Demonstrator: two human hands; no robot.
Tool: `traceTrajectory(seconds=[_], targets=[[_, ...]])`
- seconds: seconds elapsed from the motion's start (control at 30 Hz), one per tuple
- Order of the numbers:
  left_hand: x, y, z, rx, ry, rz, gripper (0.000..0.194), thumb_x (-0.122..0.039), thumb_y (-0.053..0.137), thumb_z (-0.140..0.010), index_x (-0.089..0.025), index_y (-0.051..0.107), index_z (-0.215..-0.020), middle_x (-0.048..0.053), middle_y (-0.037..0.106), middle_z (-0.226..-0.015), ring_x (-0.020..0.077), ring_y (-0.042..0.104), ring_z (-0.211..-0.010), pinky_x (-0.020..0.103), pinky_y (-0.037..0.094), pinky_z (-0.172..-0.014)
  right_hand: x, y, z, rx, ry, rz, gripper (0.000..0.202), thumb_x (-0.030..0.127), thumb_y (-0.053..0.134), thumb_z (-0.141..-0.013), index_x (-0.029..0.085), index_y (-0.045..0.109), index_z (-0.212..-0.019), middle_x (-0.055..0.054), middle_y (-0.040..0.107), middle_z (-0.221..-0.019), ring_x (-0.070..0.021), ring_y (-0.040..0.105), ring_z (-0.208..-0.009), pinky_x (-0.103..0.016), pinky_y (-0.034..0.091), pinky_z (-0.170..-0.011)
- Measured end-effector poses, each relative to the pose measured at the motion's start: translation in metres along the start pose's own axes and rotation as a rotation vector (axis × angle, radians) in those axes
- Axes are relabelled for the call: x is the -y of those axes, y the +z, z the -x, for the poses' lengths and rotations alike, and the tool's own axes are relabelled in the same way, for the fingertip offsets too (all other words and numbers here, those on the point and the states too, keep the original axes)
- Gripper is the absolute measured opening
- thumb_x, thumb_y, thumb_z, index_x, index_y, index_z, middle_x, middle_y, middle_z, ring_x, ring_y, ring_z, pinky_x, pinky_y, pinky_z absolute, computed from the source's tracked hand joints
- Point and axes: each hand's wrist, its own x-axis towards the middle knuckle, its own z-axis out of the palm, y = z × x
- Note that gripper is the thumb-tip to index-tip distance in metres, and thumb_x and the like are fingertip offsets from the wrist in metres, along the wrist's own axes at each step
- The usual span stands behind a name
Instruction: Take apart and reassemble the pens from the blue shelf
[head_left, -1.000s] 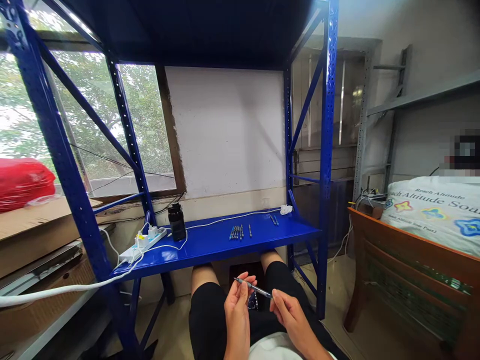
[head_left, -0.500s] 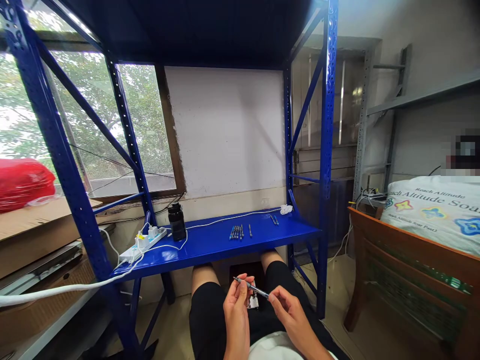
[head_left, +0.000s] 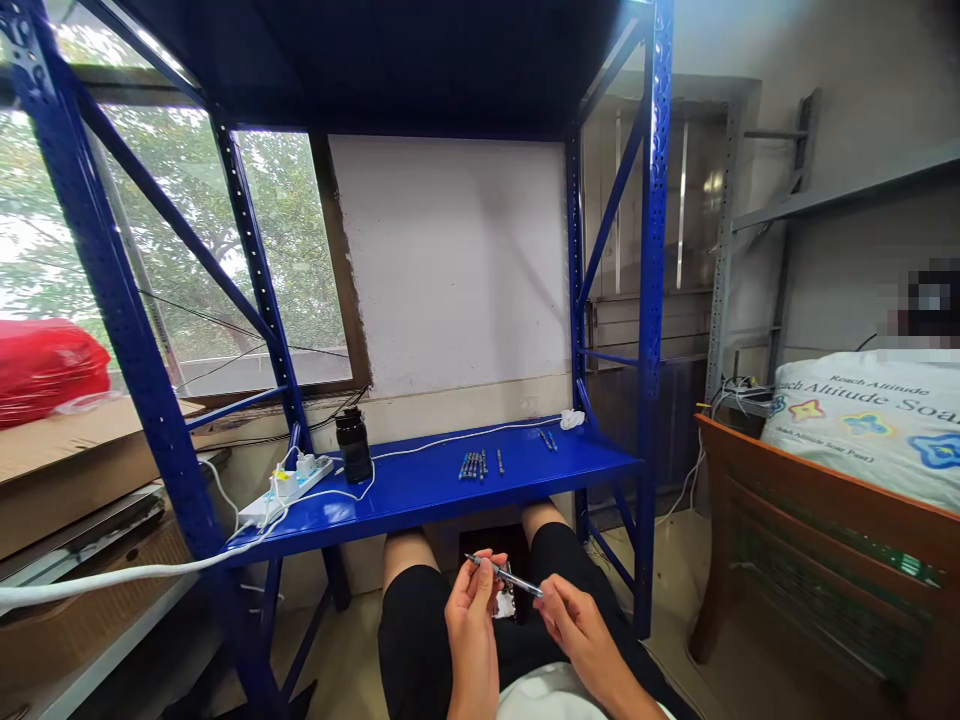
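Note:
Above my lap, a slim pen (head_left: 517,579) with a clear barrel and dark grip is held between both hands. My left hand (head_left: 474,610) pinches it near its pointed end, thumb on top. The fingers of my right hand (head_left: 574,615) are closed on the other end. Beyond my hands, several pens (head_left: 472,465) lie side by side on the blue shelf (head_left: 420,477). A single pen (head_left: 500,461) lies just right of that group. Two more pens (head_left: 548,440) rest farther back on the right.
A black bottle (head_left: 353,446) stands on the shelf's left part, beside a white power strip (head_left: 289,488) with plugs and cables. White crumpled material (head_left: 572,419) lies at the back right corner. Blue uprights (head_left: 651,300) frame the sides. A wooden chair (head_left: 817,530) and a person are at right.
Almost nothing differs. My right hand and its end of the pen have shifted very slightly to the right; both hands keep their hold.

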Motion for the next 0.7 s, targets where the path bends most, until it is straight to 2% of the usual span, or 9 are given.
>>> traceTrajectory(seconds=[0.07,0.13,0.27,0.47,0.7], targets=[[0.000,0.000,-0.001,-0.032,-0.006,0.006,0.057,-0.053,0.098,-0.067,-0.015,0.080,-0.106,0.013,0.081,-0.108,0.0214,0.074,-0.087,0.027,0.056,-0.074,0.007,0.000,0.000,-0.003,-0.032,0.017,0.049,0.067,0.060,-0.101,0.020,0.066,-0.091,0.002,0.056,-0.074,-0.0145,0.046,-0.065,-0.027,0.034,-0.059],[0.000,0.000,-0.001,-0.041,-0.006,0.005,0.056,-0.052,0.098,-0.067,-0.015,0.080,-0.104,0.013,0.081,-0.106,0.0208,0.073,-0.085,0.027,0.055,-0.071,0.011,0.000,0.001,-0.002,-0.053,0.056,0.046,0.064,0.062,-0.101,0.020,0.067,-0.092,0.001,0.059,-0.078,-0.0157,0.049,-0.069,-0.027,0.037,-0.063],[-0.002,0.002,0.001,-0.033,-0.011,0.002,0.054,-0.051,0.099,-0.066,-0.014,0.079,-0.100,0.013,0.082,-0.102,0.0203,0.073,-0.082,0.025,0.053,-0.066,0.008,-0.001,0.002,0.026,-0.075,0.146,0.048,0.062,0.051,-0.107,0.020,0.066,-0.089,0.001,0.056,-0.075,-0.0161,0.047,-0.068,-0.028,0.036,-0.062],[0.000,0.001,-0.001,-0.011,-0.015,-0.007,0.052,-0.052,0.098,-0.066,-0.015,0.078,-0.097,0.013,0.081,-0.097,0.0215,0.073,-0.078,0.027,0.055,-0.065,-0.008,-0.001,0.002,0.076,-0.152,0.233,0.056,0.060,0.035,-0.113,0.021,0.057,-0.079,0.002,0.054,-0.073,-0.0150,0.046,-0.066,-0.028,0.035,-0.064],[0.003,0.000,0.000,0.057,0.004,-0.026,0.051,-0.052,0.097,-0.069,-0.014,0.080,-0.099,0.014,0.081,-0.100,0.0245,0.073,-0.091,0.029,0.056,-0.077,-0.011,0.000,0.004,0.021,0.000,0.074,0.068,0.079,0.035,-0.104,0.023,0.050,-0.068,0.003,0.044,-0.061,-0.0138,0.036,-0.056,-0.028,0.030,-0.054]])
